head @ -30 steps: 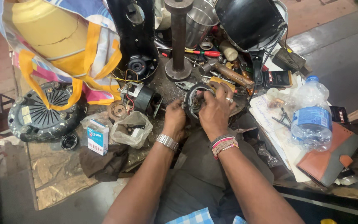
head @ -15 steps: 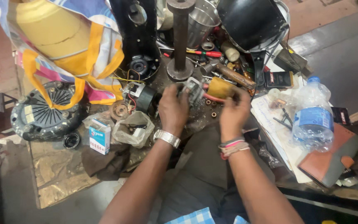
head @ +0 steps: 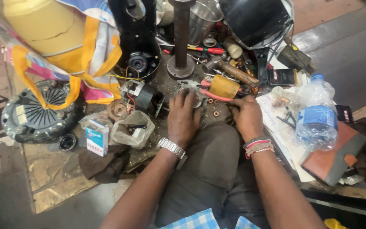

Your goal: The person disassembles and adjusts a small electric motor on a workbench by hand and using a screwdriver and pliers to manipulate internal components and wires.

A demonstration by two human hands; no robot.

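Left hand (head: 183,116) closed over a grey metal part (head: 191,91) at bench centre; right hand (head: 246,115) pinches a red-handled tool (head: 217,96). Copper washers (head: 214,108) lie loose between; work unfinished.

A black clutch plate (head: 39,112) lies far to my left, beside a striped bag (head: 85,55) holding a yellow container (head: 39,25). A plastic water bottle (head: 317,112) rests to my right above a brown wallet (head: 333,154); a red-handled screwdriver (head: 204,50) lies beyond.
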